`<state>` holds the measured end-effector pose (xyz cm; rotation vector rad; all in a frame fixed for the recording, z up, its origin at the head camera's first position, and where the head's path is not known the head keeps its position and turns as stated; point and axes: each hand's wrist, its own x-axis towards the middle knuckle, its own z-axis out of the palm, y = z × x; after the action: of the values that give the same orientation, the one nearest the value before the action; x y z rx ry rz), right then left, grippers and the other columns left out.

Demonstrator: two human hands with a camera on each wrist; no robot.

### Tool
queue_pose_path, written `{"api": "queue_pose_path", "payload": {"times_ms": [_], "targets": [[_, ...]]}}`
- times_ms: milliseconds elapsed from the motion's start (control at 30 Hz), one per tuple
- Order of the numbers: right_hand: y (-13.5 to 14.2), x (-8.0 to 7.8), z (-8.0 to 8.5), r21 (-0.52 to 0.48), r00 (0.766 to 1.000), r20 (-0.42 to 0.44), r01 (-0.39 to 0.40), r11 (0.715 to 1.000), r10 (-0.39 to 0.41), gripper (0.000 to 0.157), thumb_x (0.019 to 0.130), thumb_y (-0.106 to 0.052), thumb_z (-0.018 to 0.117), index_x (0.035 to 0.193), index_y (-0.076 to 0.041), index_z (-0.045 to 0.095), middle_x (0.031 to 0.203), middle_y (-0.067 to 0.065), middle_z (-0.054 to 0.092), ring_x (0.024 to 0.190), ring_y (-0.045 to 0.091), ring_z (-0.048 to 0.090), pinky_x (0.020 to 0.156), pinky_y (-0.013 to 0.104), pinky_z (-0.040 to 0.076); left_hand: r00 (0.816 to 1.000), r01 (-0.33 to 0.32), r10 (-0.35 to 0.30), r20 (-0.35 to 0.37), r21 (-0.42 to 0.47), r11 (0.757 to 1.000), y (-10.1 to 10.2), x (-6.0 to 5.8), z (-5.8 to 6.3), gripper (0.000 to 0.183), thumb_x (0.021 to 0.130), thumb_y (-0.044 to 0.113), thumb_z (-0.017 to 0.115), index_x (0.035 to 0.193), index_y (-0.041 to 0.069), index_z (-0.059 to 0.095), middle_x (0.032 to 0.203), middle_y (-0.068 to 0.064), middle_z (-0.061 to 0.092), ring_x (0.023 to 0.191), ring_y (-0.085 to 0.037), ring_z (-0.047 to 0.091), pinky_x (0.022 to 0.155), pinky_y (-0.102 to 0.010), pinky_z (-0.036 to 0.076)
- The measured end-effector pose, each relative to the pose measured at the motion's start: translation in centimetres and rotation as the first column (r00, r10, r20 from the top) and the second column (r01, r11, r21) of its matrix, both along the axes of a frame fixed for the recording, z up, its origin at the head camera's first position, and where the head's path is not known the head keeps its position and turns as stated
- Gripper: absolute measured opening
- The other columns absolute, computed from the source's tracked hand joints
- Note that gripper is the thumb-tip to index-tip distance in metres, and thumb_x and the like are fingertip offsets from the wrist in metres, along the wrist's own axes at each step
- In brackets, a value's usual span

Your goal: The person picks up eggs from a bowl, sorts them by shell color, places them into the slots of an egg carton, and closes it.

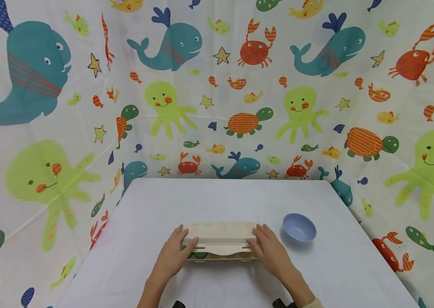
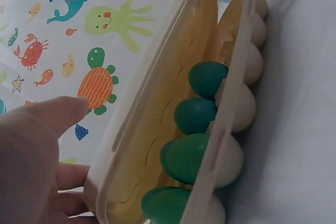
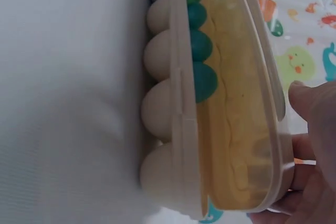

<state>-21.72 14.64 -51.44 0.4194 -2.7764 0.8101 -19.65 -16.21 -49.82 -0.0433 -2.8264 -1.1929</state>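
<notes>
A cream plastic egg carton (image 1: pixel 221 256) lies on the white table, its lid (image 1: pixel 221 233) partly raised along the near side. My left hand (image 1: pixel 172 252) holds the lid's left end, thumb over the front and fingers round the end. On the opposite end, my right hand (image 1: pixel 271 252) holds the lid in the same way. Inside, several green eggs (image 2: pixel 186 156) and teal eggs (image 3: pixel 203 80) sit in the cups toward the left. In the right wrist view, the cups nearest the right hand show no egg above the rim.
A blue bowl (image 1: pixel 299 231) stands on the table (image 1: pixel 217 201) to the right of the carton, just beyond my right hand. A curtain (image 1: pixel 209 98) printed with sea animals hangs behind the table and at both sides.
</notes>
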Motion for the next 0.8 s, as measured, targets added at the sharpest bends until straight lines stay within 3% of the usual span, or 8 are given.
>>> {"api": "queue_pose_path", "payload": {"times_ms": [333, 533, 800], "targets": [[-0.2, 1.1, -1.6, 0.107, 1.000, -0.004, 0.008, 0.994, -0.008, 0.062, 0.100, -0.048, 0.055, 0.138, 0.001, 0.057, 0.151, 0.022, 0.048, 0.145, 0.042, 0.038, 0.116, 0.056, 0.038, 0.999, 0.020, -0.022, -0.026, -0.068, 0.997, 0.7, 1.1, -2.4, 0.085, 0.092, 0.059, 0.061, 0.146, -0.004, 0.045, 0.161, -0.023, 0.030, 0.150, -0.049, 0.021, 0.116, -0.068, 0.028], [-0.4, 1.6, -2.6, 0.154, 1.000, -0.030, 0.002, 0.988, 0.003, 0.063, 0.098, -0.044, 0.061, 0.138, 0.003, 0.056, 0.150, 0.026, 0.047, 0.144, 0.045, 0.038, 0.114, 0.056, 0.040, 1.000, 0.021, -0.022, -0.015, -0.084, 0.996, 0.9, 1.7, -4.1, 0.089, 0.089, 0.058, 0.066, 0.151, 0.000, 0.039, 0.166, -0.019, 0.022, 0.151, -0.049, 0.014, 0.117, -0.068, 0.024], [-0.5, 1.9, -3.8, 0.169, 0.997, -0.079, 0.008, 0.986, 0.006, 0.067, 0.094, -0.044, 0.065, 0.139, 0.006, 0.054, 0.151, 0.029, 0.045, 0.143, 0.047, 0.037, 0.113, 0.057, 0.040, 0.995, 0.008, -0.024, -0.094, -0.165, 0.986, 1.3, 2.1, -5.1, 0.086, 0.085, 0.049, 0.075, 0.150, 0.002, 0.043, 0.165, -0.021, 0.021, 0.148, -0.055, 0.019, 0.109, -0.074, 0.031]]}}
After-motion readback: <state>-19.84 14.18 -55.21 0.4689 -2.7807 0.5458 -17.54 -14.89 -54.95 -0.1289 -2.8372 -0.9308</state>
